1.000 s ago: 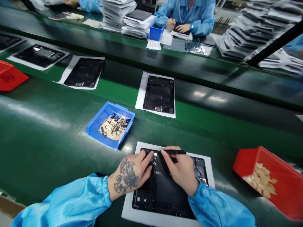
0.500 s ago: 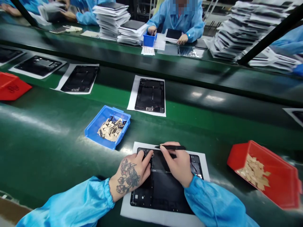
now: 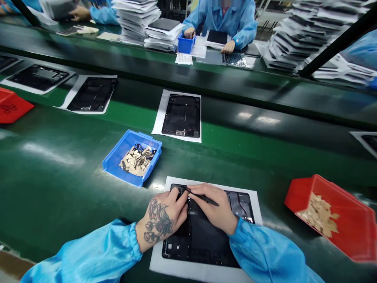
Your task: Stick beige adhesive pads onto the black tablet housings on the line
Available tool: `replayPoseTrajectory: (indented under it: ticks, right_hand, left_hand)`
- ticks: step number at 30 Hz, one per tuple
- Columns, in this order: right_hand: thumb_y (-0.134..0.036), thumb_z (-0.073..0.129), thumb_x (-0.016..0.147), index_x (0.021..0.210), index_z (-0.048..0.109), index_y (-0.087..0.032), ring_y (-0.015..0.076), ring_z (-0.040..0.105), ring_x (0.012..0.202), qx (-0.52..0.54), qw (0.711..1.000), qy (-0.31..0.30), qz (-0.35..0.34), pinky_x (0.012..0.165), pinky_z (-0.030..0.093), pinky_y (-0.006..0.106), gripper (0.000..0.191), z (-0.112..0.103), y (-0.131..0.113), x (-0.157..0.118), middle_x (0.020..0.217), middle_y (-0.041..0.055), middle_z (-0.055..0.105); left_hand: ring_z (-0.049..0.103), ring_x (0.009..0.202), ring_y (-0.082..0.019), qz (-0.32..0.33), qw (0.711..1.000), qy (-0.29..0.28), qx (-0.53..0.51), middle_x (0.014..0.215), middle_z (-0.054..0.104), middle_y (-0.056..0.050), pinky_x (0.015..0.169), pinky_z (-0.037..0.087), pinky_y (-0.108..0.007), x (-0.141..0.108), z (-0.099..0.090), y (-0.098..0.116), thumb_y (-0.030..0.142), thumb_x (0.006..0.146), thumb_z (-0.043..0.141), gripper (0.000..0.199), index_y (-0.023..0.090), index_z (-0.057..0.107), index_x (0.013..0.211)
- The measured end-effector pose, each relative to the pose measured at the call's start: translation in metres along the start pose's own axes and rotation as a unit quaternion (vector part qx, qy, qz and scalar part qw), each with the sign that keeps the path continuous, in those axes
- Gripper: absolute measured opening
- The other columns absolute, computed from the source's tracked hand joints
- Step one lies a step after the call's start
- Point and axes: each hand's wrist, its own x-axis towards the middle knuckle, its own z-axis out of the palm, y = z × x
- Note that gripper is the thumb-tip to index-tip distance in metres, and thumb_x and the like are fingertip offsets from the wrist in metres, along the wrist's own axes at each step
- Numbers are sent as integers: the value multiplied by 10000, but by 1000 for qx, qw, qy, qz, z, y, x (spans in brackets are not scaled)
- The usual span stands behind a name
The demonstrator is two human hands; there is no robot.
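Observation:
A black tablet back shell (image 3: 212, 239) lies on a white sheet (image 3: 176, 267) in front of me. My left hand (image 3: 165, 216), palm down, rests on the shell's upper left part with its fingers apart and pressing near the top edge. Black tweezers (image 3: 203, 197) are pinched in my right hand (image 3: 216, 206), tilted so the tips reach the spot by my left fingertips. Whether the tips hold any small part cannot be made out. My right hand covers some of the shell's top middle.
A blue bin (image 3: 114, 161) of small foil-like pieces stands left of the shell, a red bin (image 3: 347, 224) of tan pieces to the right. Another shell (image 3: 182, 116) on paper lies on the green belt (image 3: 235, 147). Across the line, a co-worker (image 3: 220, 23) sits among paper stacks (image 3: 135, 23).
My right hand has turned and shifted left, bringing the tweezers' tips down to my left fingertips. The shells on the belt appear slightly further left. My left hand stays put.

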Motion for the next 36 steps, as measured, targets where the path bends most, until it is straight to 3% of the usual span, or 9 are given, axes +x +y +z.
replayPoseTrajectory:
  ticks: [5,8,11,13,16,20,36]
  right_hand:
    - [-149,605,921,953,657,-213,196,627,946,-17,1000,-8,-14,859,505,356,88,0,-2,2,1007,35,667]
    - [-220,649,893,899,660,-203,199,640,888,21,997,18,66,811,520,332,20,-2,-2,3,948,38,674]
    - [-300,676,871,868,635,-185,170,639,745,76,978,95,167,669,525,261,121,-4,0,5,845,31,654]
    - [-326,674,873,871,606,-175,142,612,647,111,965,145,189,594,503,222,166,-5,2,6,747,10,618]
    - [-329,680,869,871,581,-168,128,585,590,136,958,166,190,566,488,207,190,-5,5,6,672,-12,577]
    - [-324,697,851,856,588,-169,125,582,583,120,961,166,186,545,480,206,190,-3,7,6,713,-8,573]
    - [-397,687,839,835,560,-171,146,564,544,123,961,168,184,517,481,233,259,-1,8,6,639,-11,557]
  left_hand:
    - [548,632,-220,8,1000,9,-2,830,492,-51,501,474,-368,-2,2,-1,261,921,396,301,161,539,1166]
    - [548,639,-223,8,1000,11,-10,830,489,-54,511,482,-371,-4,2,-2,260,925,406,312,157,532,1191]
    - [550,641,-218,12,999,27,-27,839,489,-58,516,489,-365,-6,2,-4,266,937,413,357,152,489,1267]
    - [551,636,-210,16,998,45,-36,848,497,-64,513,487,-354,-6,3,-5,261,946,415,370,126,472,1285]
    - [545,629,-206,20,997,68,-33,820,507,-63,509,475,-346,-7,5,-6,245,944,432,368,78,469,1270]
    - [533,650,-225,23,996,86,9,772,496,-61,524,459,-358,-8,5,-5,252,931,459,385,58,472,1264]
    - [467,702,-246,45,996,34,74,787,426,-69,572,433,-369,-2,4,-2,234,886,478,404,174,558,1277]
